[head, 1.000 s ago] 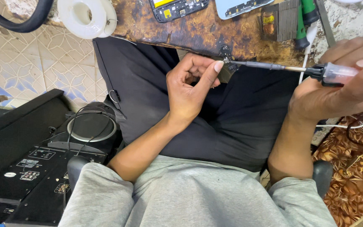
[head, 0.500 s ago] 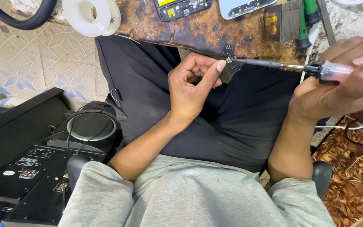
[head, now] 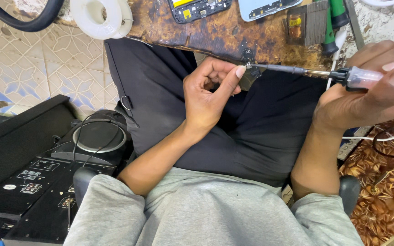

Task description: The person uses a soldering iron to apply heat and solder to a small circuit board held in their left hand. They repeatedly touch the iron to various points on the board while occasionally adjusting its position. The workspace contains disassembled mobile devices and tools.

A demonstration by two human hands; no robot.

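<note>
The left hand (head: pixel 206 98) pinched a tiny part (head: pixel 248 65) at the counter (head: pixel 215 34) edge, steadying it for the soldering iron (head: pixel 324 73) gripped in the right hand (head: pixel 370 91).

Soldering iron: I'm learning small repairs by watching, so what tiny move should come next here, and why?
Probably hold the iron steady and ease its tip a touch onto the small part. The right hand grips the handle, the left hand pinches the part at its fingertips, and the tip looks to be just at the part, over the lap.
</note>
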